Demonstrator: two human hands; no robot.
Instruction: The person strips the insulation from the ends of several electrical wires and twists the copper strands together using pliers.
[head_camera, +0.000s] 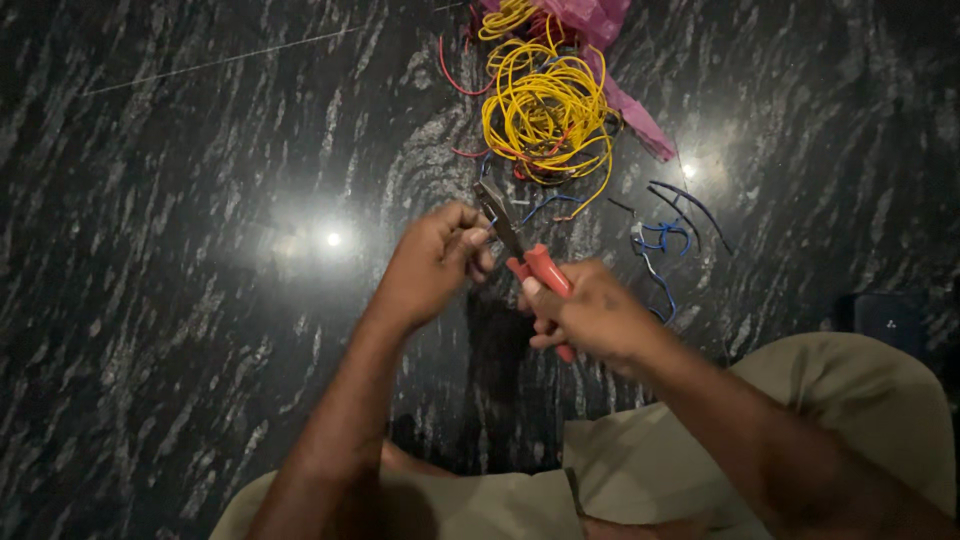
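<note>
So the person sits over a dark, glossy stone floor (180, 300) with white streaks, knees in khaki trousers (840, 400) at the bottom of the view. The right hand (590, 315) is wrapped tight around the red handles of a pair of pliers (525, 255), fingers curled closed on them, and the grey metal nose of the tool points up and to the left, away from the body. The left hand (435, 262) sits just beside that nose, fingertips pinched together right at the tool's tip. It looks like it's pinching something small there, but it's too tiny and dark to say what. Both hands hover above the floor, near each other.

Just past the pliers' nose lies a tangled coil of yellow wire (548, 110), with some red wire (455, 85) looping out on its left side and a pink plastic bag (610, 30) tucked under it at the top edge. To the right of the coil, a few loose blue wire scraps (665, 235) sit scattered on the floor. Two bright light reflections show on the stone.
</note>
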